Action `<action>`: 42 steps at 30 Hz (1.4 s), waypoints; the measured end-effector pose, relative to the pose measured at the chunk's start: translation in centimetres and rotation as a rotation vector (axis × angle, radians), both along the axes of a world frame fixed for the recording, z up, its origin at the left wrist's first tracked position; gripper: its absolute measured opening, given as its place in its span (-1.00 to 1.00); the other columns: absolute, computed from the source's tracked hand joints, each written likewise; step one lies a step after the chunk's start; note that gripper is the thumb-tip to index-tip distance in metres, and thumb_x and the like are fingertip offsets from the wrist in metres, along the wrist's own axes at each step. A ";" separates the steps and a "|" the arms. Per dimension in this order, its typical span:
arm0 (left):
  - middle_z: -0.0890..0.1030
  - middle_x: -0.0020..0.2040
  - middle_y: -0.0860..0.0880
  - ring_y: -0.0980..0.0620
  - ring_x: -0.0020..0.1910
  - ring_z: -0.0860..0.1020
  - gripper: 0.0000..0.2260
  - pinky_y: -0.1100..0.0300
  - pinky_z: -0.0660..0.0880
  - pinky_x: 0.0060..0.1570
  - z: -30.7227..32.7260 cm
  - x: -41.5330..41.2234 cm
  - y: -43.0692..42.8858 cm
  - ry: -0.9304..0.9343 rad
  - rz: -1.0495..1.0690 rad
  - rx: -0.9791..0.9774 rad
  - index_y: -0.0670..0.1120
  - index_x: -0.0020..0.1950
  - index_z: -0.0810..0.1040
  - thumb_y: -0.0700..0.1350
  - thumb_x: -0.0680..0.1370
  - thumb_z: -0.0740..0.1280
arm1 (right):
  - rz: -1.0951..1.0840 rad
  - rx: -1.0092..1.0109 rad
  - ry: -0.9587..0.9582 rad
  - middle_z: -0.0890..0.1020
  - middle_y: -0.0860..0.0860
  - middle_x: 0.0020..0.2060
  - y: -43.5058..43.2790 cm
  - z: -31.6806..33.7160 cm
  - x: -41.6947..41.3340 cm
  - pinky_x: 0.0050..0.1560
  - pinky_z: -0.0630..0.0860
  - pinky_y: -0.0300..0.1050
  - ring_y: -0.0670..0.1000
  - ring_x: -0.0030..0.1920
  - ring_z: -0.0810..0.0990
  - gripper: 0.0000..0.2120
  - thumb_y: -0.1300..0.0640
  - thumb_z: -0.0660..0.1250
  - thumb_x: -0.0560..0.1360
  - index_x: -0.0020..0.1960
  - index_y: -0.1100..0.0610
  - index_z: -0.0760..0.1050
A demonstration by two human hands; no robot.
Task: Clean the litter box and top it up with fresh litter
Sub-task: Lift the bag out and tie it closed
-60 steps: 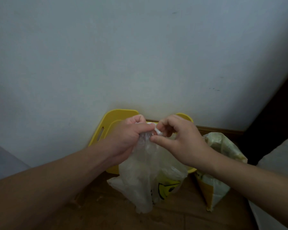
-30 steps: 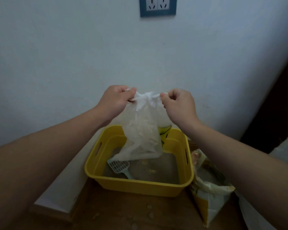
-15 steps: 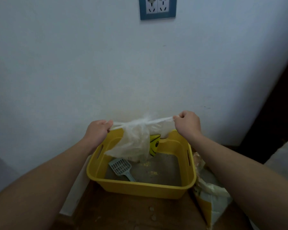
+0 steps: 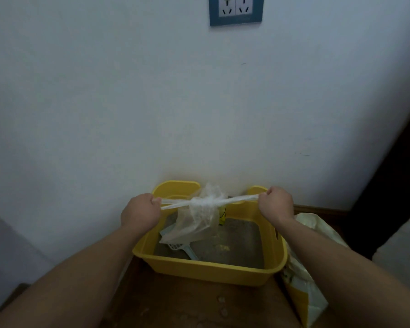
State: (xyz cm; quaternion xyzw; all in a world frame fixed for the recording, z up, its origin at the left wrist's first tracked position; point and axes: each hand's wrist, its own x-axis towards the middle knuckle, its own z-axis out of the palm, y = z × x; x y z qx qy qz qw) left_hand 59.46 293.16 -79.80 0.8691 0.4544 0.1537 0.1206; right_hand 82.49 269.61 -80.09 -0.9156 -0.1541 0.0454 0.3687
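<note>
**Head view: you cinch the knot on the waste bag over the litter box.**

Your left hand (image 4: pixel 140 209) and right hand (image 4: pixel 276 203) are both fisted. Each is curled tight round one twisted tail of the clear plastic bag (image 4: pixel 197 223), and the tails stretch taut and level either side of the knot (image 4: pixel 207 201). To do this well, I judge you should pull evenly outward so the thin film doesn't tear, and hold the bag over the box in case it leaks. The bag hangs just above the yellow litter box (image 4: pixel 211 271), which sits on the wooden floor against the wall. The bag's contents are too cloudy to make out. The box holds a shallow grey bed of litter (image 4: pixel 234 245) and a pale slotted scoop (image 4: pixel 178 246) at its left side. An opened litter sack (image 4: pixel 303 287) slumps just beside the box on the right; you can't tell how full it is.
</note>
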 end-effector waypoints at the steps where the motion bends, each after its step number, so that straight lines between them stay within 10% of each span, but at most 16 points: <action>1: 0.51 -0.26 -0.07 -0.10 -0.24 0.49 -0.67 0.11 0.33 -0.29 -0.1 0.0 0.2 -0.006 0.002 -0.012 -0.07 -0.26 0.43 0.02 0.65 0.12 | -0.001 0.001 0.003 0.59 0.15 -0.18 0.0 0.0 0.1 -0.20 0.43 -0.08 0.17 -0.14 0.56 -0.81 0.13 0.23 0.54 -0.09 0.24 0.53; 26: 0.50 -0.39 -0.19 -0.14 -0.37 0.49 -0.60 0.08 0.35 -0.37 1.4 0.6 -0.5 -0.192 -0.032 -0.165 -0.17 -0.36 0.39 -0.03 0.64 0.18 | -0.027 0.204 0.254 0.65 0.22 -0.25 -2.7 1.1 1.3 -0.06 0.59 0.22 0.21 -0.19 0.62 -0.81 0.18 0.29 0.46 -0.20 0.29 0.59; 42: 0.54 -0.40 -0.07 -0.01 -0.30 0.53 -0.74 0.03 0.52 -0.11 7.6 3.5 -6.9 -0.737 -0.162 -0.744 -0.30 -0.18 0.63 -0.10 0.54 0.38 | 0.546 0.621 0.542 0.50 0.14 -0.41 -1.7 8.7 -4.5 -0.31 0.49 -0.18 0.01 -0.38 0.51 -0.71 0.33 0.30 0.50 -0.39 0.21 0.43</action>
